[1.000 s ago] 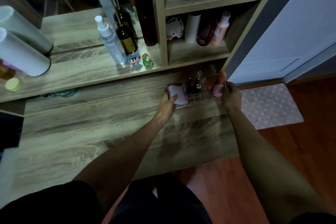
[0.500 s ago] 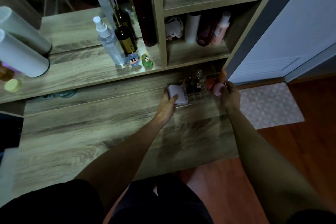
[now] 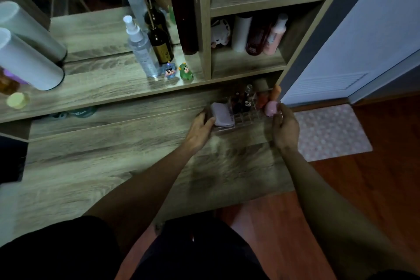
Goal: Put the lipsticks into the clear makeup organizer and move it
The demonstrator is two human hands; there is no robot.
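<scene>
1. Head view, setting: a dim room with a wood-grain surface (image 3: 95, 166), a raised shelf (image 3: 102, 84) behind it carrying a spray bottle (image 3: 141, 48) and two small figurines (image 3: 179, 71), and a wooden floor with a pale mat (image 3: 329, 132) to the right.

2. Head view, task item: the clear makeup organizer (image 3: 236, 118) sits at the back of the surface, near its right edge, just below the shelf. Lipsticks (image 3: 244, 100) stand upright in its compartments; an orange tube (image 3: 275, 93) stands at its right end.

3. Head view, hands: the left hand (image 3: 200, 129) has its fingers closed against the organizer's left end, beside a white block (image 3: 221, 113). The right hand (image 3: 285, 127) is at the right end, fingers curled near a pink round item (image 3: 271, 108); whether they clamp the organizer wall or that item cannot be told.

4. Hazards:
   - Tilt during lifting would likely topple the upright lipsticks.
   - The smooth clear walls may slip if the grip is uneven.
   - The shelf overhang close above could catch tall tubes.
   - The nearby surface edge risks a drop to the floor.
</scene>
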